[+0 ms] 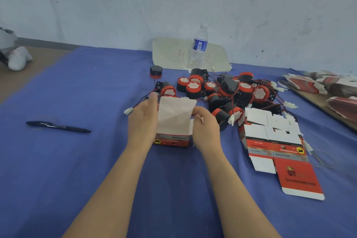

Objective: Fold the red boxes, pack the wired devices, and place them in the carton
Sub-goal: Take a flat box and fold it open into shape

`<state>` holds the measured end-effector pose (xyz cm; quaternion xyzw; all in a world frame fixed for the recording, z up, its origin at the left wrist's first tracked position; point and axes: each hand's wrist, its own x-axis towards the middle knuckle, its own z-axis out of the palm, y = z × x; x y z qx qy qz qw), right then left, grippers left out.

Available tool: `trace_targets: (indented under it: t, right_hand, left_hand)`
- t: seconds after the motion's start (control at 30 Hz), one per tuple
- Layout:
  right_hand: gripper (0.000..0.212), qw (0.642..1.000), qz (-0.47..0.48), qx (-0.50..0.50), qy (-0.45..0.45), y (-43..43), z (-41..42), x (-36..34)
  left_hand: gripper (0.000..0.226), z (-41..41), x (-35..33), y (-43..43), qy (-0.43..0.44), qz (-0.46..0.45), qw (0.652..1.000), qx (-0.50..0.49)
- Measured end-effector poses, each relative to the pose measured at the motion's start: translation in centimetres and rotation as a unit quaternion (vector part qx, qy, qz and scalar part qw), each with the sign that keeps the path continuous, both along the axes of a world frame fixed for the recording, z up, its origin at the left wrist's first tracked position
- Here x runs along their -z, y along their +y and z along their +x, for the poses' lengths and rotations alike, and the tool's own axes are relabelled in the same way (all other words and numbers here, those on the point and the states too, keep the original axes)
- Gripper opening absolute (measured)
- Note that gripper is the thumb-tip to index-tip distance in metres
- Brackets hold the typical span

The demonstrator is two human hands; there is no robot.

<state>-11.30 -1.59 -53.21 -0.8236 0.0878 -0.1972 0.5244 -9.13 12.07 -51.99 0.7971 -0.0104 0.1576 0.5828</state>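
Head view: a half-folded red box (173, 121) stands upright on the blue-covered surface (77, 160), its white top flap raised, held between both hands. The left hand (144, 121) lies against the box's left wall, its grip closed around that side. The right hand (205, 129) has its grip curled on the right side flap – pinching it.

Just behind and to the right lies a heap of red-and-black wired devices (228, 91), their wires tangled; one device (156, 71) sits apart, further back. Flat unfolded boxes (276, 141) lie right of the hands, touching the heap. More flat stacks (318, 85) sit at the far right edge.

A bottle (199, 48) stands at the back wall before a paper sheet (170, 54) – a pen (58, 126) lies well to the left.
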Motion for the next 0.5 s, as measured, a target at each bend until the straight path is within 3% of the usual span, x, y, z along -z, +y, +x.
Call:
trace_targets:
  t: [0.1,0.17,0.23,0.5]
  right_hand:
    - [0.026,0.999,0.021,-0.023,-0.035,0.6,-0.5,-0.2]
    - [0.042,0.997,0.056,-0.028,-0.042,1.0,-0.9,-0.6]
    - [0.047,0.997,0.062,-0.025,-0.031,1.0,-0.7,-0.8]
    - [0.018,0.999,0.005,-0.031,-0.01,-0.3,-0.1,-0.8]
  left_hand:
    - [0.058,-0.4,0.0,-0.4,0.009,0.013,0.999,-0.032]
    - [0.056,-0.5,0.0,-0.6,0.017,0.003,0.999,-0.043]
    - [0.048,-0.5,0.0,-0.5,0.025,-0.008,0.999,-0.033]
    - [0.005,0.1,0.7,0.0,-0.024,0.043,0.999,0.01]
